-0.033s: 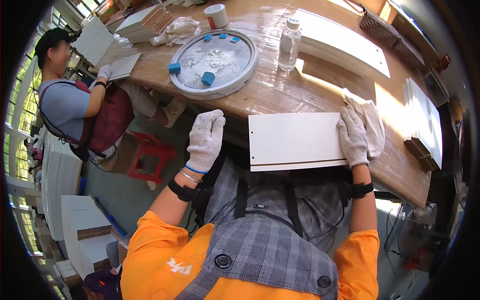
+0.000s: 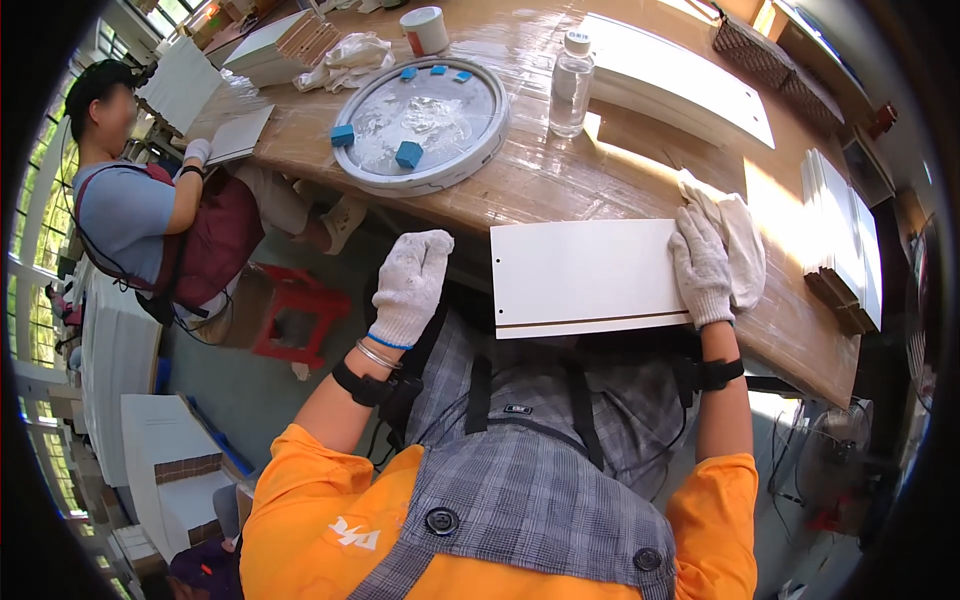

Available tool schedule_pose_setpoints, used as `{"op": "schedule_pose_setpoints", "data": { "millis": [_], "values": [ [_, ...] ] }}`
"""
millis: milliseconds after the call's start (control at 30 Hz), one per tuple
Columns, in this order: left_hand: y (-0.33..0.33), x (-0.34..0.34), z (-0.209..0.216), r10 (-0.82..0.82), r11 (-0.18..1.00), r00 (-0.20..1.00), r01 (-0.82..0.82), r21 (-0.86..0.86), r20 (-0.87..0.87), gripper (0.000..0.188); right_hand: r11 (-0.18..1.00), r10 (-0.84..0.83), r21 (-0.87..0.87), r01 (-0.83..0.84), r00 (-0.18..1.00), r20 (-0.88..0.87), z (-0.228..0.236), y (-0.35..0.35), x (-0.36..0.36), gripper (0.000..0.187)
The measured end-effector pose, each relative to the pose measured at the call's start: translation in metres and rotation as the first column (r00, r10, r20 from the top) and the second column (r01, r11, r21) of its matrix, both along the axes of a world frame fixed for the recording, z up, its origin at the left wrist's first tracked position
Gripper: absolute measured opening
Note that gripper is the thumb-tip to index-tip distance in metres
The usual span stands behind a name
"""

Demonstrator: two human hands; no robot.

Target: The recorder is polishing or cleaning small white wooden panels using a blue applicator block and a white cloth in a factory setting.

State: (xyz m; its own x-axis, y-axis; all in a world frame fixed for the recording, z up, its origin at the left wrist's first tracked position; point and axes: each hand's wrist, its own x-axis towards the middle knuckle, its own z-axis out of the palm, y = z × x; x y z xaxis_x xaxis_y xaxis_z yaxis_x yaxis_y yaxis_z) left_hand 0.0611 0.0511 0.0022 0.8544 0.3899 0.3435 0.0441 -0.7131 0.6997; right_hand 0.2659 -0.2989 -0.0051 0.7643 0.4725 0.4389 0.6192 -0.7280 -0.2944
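White-finished board, in the form of a rectangular panel [image 2: 580, 270], occupied my reference position at the near edge of the surface [image 2: 530, 172], overhanging it on the wearer's side. Two dark holes marked its 9 o'clock end; a brown line ran along its 6 o'clock edge. All clock directions below were taken from this panel.

Right hand [image 2: 704, 265]: I observed it, gloved, at 3 o'clock, laid over the panel's end with its fingers extended and close together. A crumpled pale cloth [image 2: 742, 255] lay just beyond it.

Left hand [image 2: 412, 280]: I located it, also gloved, at 9 o'clock, raised apart from the panel, its fingers pressed together. I could not tell how far they curled on the palm side.

Surrounding items: I logged a round grey lid [image 2: 440, 178] between 10 and 11 o'clock, bearing blue blocks [image 2: 408, 154] and white residue; a clear capped bottle [image 2: 570, 98] upright at 12; long white boards [image 2: 690, 75] at 1; and a stack of panels [image 2: 845, 245] at 3. A seated co-worker [image 2: 135, 220] was well apart, near 10.
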Motion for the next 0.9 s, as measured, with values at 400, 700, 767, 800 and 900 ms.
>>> {"op": "schedule_pose_setpoints", "data": {
  "millis": [400, 700, 767, 800, 900],
  "values": [
    [-0.063, 0.003, -0.026, -0.318, -0.078, 0.942, -0.135, -0.988, -0.104, 0.029, 0.821, -0.097, 0.558, 0.118, 0.993, -0.068, 0.038, -0.055, -0.027, 0.033],
    [-0.066, 0.007, -0.021, -0.331, -0.038, 0.939, -0.116, -0.992, -0.097, 0.032, 0.571, 0.192, 0.698, 0.431, 0.757, -0.625, 0.022, -0.091, -0.083, 0.037],
    [-0.068, 0.009, -0.018, -0.345, -0.031, 0.932, -0.131, -0.991, -0.113, 0.032, 0.609, 0.17, 0.669, 0.426, 0.753, -0.636, 0.016, -0.09, -0.086, 0.037],
    [-0.069, 0.009, -0.017, -0.351, -0.027, 0.927, -0.148, -0.989, -0.129, 0.032, 0.656, 0.159, 0.653, 0.379, 0.776, -0.61, 0.017, -0.087, -0.086, 0.036],
    [-0.065, 0.002, -0.021, -0.314, -0.025, 0.946, -0.086, -0.996, -0.074, 0.032, 0.651, 0.259, 0.692, 0.313, 0.765, -0.589, 0.035, -0.061, -0.087, 0.035]
  ]
}}
